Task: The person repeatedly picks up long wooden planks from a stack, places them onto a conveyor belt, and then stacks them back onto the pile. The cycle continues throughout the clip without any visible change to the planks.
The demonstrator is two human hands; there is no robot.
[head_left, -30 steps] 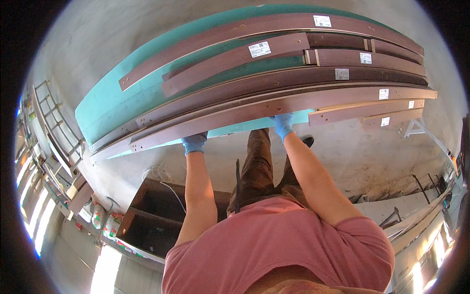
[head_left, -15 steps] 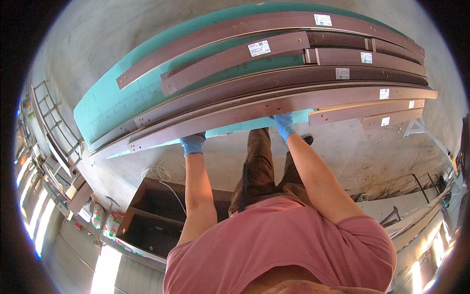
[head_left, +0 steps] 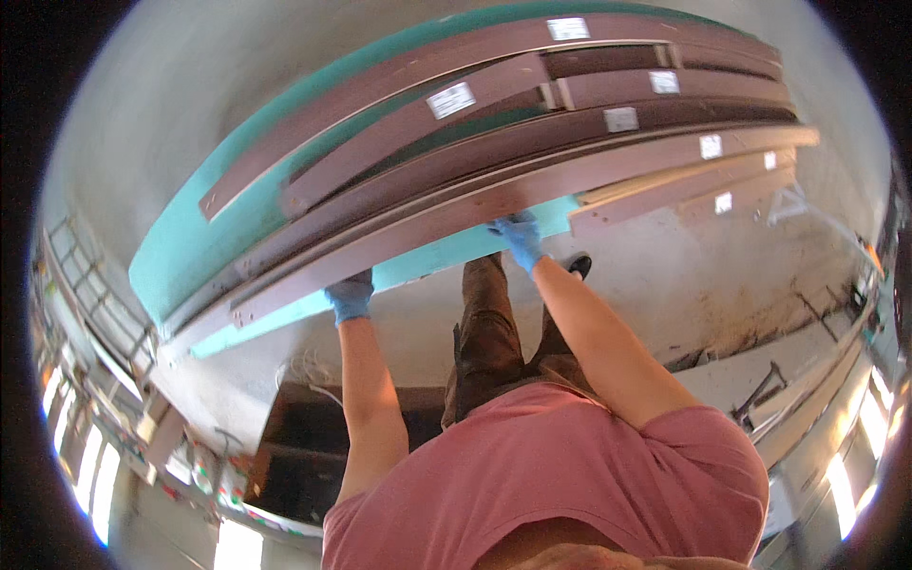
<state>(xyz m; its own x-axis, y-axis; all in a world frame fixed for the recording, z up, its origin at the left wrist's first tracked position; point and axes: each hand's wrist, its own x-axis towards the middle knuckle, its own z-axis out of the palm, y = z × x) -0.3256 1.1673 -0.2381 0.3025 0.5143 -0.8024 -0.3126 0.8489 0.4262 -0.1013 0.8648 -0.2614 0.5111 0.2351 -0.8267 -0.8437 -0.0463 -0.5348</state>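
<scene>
A long brown board (head_left: 408,233) with drilled holes lies along the front of a turquoise marked table surface (head_left: 446,249). My left hand (head_left: 351,294), in a blue glove darkened over the fingers, grips the board's near edge towards its left part; the fingertips are hidden at the board. Farther right, my right hand (head_left: 519,239), also blue-gloved, has bent fingers at the same edge, near a pair of holes. Behind this board are a second long board (head_left: 427,176) and a shorter slanted board (head_left: 380,128), which bears a white label.
More labelled boards lie stacked at the right, and short boards (head_left: 646,207) overhang the table's front there. Below on the left stands a dark open cabinet (head_left: 304,446) with a coiled white cable (head_left: 309,369) by it. A metal ladder-like rack (head_left: 95,275) is at far left.
The whole view has shifted and tilted, so the table and boards appear farther left and the picture is blurrier. Both hands keep their places along the near board.
</scene>
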